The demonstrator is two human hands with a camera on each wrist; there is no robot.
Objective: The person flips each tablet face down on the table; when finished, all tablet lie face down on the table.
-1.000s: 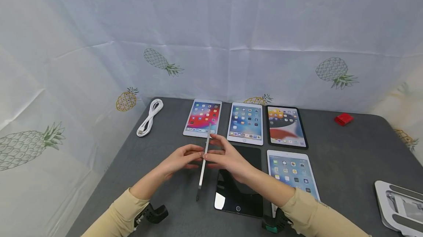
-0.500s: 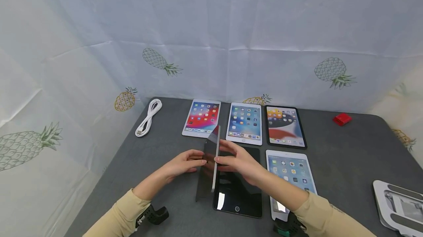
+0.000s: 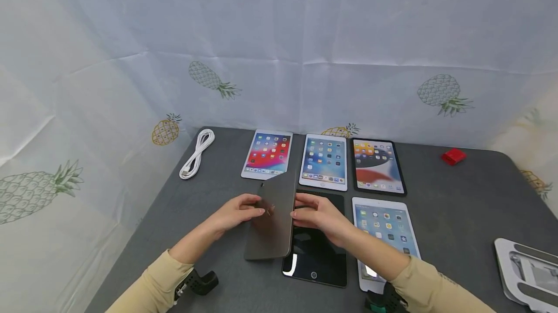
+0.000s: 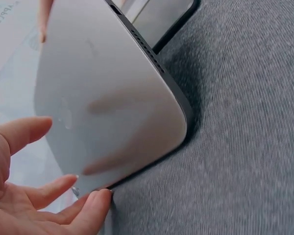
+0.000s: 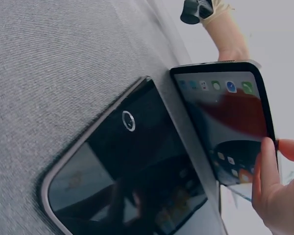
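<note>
A grey-backed tablet (image 3: 276, 221) is tilted up in the middle, its back toward the head camera and its left side lower. My right hand (image 3: 322, 217) pinches its raised right edge, thumb on the back and fingers on the screen side, where app icons glow in the right wrist view. My left hand (image 3: 237, 213) is at its left side with fingers loosely bent. In the left wrist view, those fingertips (image 4: 100, 198) are right at the tablet's edge while the thumb stays off the back. A black tablet with a home button (image 3: 314, 259) lies partly behind the tilted one.
Behind are a white tablet with a red screen (image 3: 268, 155), another white tablet (image 3: 323, 162) and a black-framed one (image 3: 378, 166). A further white tablet (image 3: 385, 230) lies under my right forearm. A white cable (image 3: 197, 154), red object (image 3: 454, 156) and silver stand (image 3: 523, 274) sit around.
The tablet was nearly edge-on upright; it has turned so its grey back faces up toward the head camera. My right hand has moved slightly right with its edge.
</note>
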